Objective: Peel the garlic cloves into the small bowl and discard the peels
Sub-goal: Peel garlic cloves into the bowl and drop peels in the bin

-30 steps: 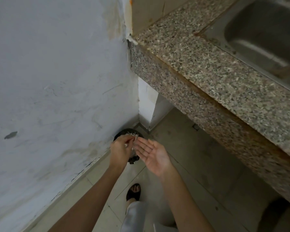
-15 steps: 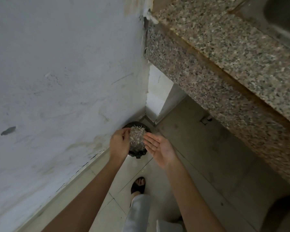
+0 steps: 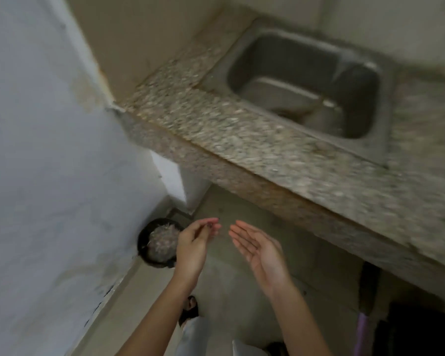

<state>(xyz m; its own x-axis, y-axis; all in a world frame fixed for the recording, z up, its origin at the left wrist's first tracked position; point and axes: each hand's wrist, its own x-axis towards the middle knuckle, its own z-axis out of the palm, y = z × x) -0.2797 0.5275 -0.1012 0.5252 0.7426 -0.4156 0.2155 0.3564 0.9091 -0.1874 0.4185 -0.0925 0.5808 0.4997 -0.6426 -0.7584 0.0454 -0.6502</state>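
Observation:
A heap of pale garlic peels [image 3: 163, 241] fills a small black bin [image 3: 142, 242] on the floor in the corner by the wall. My left hand [image 3: 193, 245] hovers just right of the bin, fingers loosely bent, holding nothing that I can see. My right hand [image 3: 260, 250] is held palm up with straight fingers, empty, a hand's width to the right of the left one. No bowl or garlic cloves are in view. The picture is blurred by motion.
A speckled granite counter [image 3: 242, 140] juts out above and to the right, with a steel sink [image 3: 303, 80] set in it. A grey wall [image 3: 49, 150] runs on the left. My sandalled foot [image 3: 189, 308] stands on the tiled floor. A purple handle [image 3: 361, 330] leans under the counter.
Both hands have drawn away from the bin to the right and parted. The view has tilted up, bringing the sink into sight.

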